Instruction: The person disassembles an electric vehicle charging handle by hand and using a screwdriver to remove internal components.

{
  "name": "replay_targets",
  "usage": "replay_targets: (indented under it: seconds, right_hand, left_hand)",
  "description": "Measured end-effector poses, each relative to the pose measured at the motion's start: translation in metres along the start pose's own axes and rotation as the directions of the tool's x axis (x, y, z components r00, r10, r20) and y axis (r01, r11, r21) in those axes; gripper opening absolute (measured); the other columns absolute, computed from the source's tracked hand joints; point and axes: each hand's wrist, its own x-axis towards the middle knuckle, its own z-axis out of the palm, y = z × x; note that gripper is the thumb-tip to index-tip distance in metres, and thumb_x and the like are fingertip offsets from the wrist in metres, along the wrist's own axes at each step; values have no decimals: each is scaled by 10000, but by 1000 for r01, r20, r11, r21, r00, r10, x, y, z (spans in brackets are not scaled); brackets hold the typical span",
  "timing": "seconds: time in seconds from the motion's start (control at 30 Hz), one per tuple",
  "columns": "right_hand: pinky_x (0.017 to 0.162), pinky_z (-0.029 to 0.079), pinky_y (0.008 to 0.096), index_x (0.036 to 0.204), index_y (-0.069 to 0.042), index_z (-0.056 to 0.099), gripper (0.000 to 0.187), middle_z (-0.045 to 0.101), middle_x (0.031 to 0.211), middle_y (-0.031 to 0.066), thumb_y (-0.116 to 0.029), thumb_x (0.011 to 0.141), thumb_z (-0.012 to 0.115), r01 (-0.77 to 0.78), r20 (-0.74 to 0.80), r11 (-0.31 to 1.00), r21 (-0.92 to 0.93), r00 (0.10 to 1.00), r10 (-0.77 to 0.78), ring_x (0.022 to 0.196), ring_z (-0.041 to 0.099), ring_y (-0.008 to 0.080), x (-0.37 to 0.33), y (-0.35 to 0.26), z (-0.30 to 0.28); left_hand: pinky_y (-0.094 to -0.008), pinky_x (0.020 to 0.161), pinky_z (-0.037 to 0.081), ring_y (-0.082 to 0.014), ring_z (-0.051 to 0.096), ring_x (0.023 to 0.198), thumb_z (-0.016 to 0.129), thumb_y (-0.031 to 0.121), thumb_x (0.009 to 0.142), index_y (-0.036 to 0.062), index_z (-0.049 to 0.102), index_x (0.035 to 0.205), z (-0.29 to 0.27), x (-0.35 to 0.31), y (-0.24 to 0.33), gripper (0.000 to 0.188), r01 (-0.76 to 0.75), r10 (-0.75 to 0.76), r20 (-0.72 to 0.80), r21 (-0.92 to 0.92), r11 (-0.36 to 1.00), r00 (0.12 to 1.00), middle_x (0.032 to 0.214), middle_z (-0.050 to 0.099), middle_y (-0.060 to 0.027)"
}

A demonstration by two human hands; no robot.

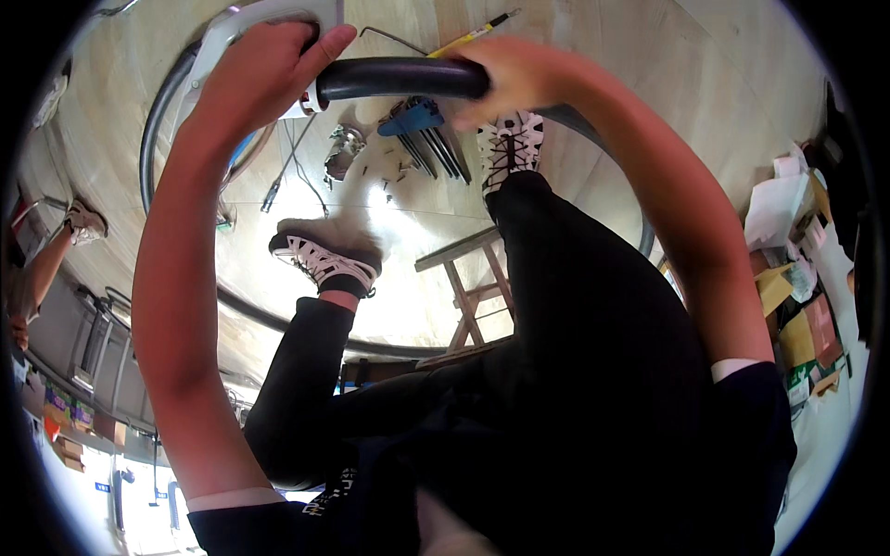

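At the top, a thick black tube (403, 79) runs crosswise between my two hands. My right hand (519, 74), blurred, is closed round its right end. My left hand (269, 69) lies over a pale metal housing (218, 42) at the tube's left end. Its thumb points right along the tube, and its fingers curl over the housing, their tips hidden. A thinner black hose-like loop (153, 139) curves down from behind the housing and round my legs.
On the floor lie a yellow-handled tool (473, 32), a hex key (389, 39), a blue holder with dark rods (417, 120), metal parts (343, 153) and a thin cable (287, 171). A wooden stool (468, 287) stands between my legs. Cardboard boxes (807, 334) pile up right; another person's leg (46, 269) shows left.
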Motion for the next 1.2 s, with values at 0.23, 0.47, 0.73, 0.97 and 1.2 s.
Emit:
replay_targets:
  seconds: [0.23,0.47,0.73,0.97,1.2]
  right_hand:
    - [734,498,422,1026,-15,630,361,651,882,202,-108,693,731,-91,-162,994,-53,983,81,841,628,382,-35,2,25]
    - [769,526,383,1117,-3,641,475,639,911,218,-58,661,763,-241,101,970,21,966,238,835,642,365,-55,-48,-4]
    - [798,545,384,1143,-18,642,445,654,945,213,-52,719,773,-261,75,965,2,963,260,855,671,353,-65,-62,-12]
    - [815,550,407,1138,-64,661,436,694,956,188,-50,715,766,-338,-74,924,-177,941,330,900,686,350,-71,-64,4]
    - [795,548,410,1110,-49,665,426,689,922,186,-57,693,755,-249,-43,960,-127,968,245,868,680,351,-72,-51,8]
  left_hand:
    - [-388,777,496,-319,631,900,854,421,662,6,552,1103,-2,-45,4,677,-220,197,121,221,950,973,930,623,-159]
    - [-413,815,492,-327,614,939,869,203,618,50,519,1159,10,-62,-16,662,-330,341,13,297,896,940,953,617,-133]
    - [-434,845,510,-357,646,895,821,104,581,17,552,1095,-23,-58,16,586,-177,133,209,207,962,969,907,651,-167]
    - [-431,771,532,-361,657,879,810,88,590,10,563,1049,-9,-58,19,527,-216,164,286,159,963,944,898,654,-183]
    - [-429,738,534,-355,652,857,762,77,645,0,545,1074,1,-66,33,487,-223,200,98,372,901,975,891,637,-173]
